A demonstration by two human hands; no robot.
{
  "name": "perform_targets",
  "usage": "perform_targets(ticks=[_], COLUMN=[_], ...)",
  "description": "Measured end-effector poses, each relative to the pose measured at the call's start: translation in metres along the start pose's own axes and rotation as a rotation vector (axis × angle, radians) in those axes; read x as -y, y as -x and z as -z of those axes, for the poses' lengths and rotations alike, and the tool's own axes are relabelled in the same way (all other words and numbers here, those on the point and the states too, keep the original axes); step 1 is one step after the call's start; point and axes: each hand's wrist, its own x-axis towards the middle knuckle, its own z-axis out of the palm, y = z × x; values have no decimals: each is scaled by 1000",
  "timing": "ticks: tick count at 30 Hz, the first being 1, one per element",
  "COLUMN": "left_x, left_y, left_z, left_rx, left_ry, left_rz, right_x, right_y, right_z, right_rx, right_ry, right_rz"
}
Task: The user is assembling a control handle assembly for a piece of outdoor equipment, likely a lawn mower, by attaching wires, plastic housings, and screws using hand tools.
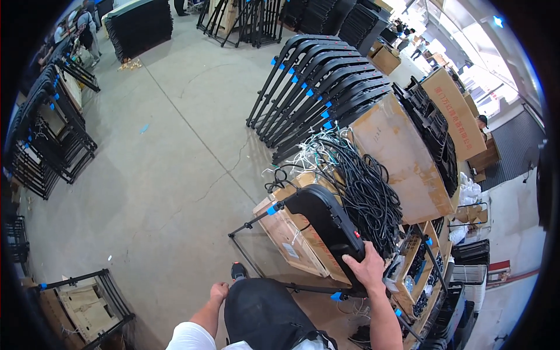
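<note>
My right hand [366,269] grips the near end of a black curved plastic housing [318,213], thumb on one side and fingers over the other edge. A small red part sits on that housing close to my fingers. Black tubes with blue pieces join it, forming a standing frame. By my leg, my left hand [219,291] hangs with its fingers curled in; nothing shows in it. Just beyond the housing, a heap of black cables [367,198] with white and teal wire ends lies over a cardboard box.
A row of similar black frames [326,81] leans together ahead. More frames [52,128] stand at left, and one with a pale panel [84,306] at lower left. A large worn carton [402,157] and a wooden parts tray [417,280] are at right. People are far off.
</note>
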Motion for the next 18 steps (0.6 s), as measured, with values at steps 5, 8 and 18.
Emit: perform_targets(ticks=[5, 8, 18], left_x=[-1, -24, -51], left_y=[5, 18, 125], left_z=[-7, -16, -132], left_rx=[-50, -43, -16], left_ry=[-114, -163, -384], left_rz=[-47, -21, -227], right_x=[2, -12, -193], right_y=[6, 28, 297], right_z=[9, 15, -10], right_rx=[-110, -276, 40], right_ry=[-109, -213, -526], right_rz=[109, 243, 71])
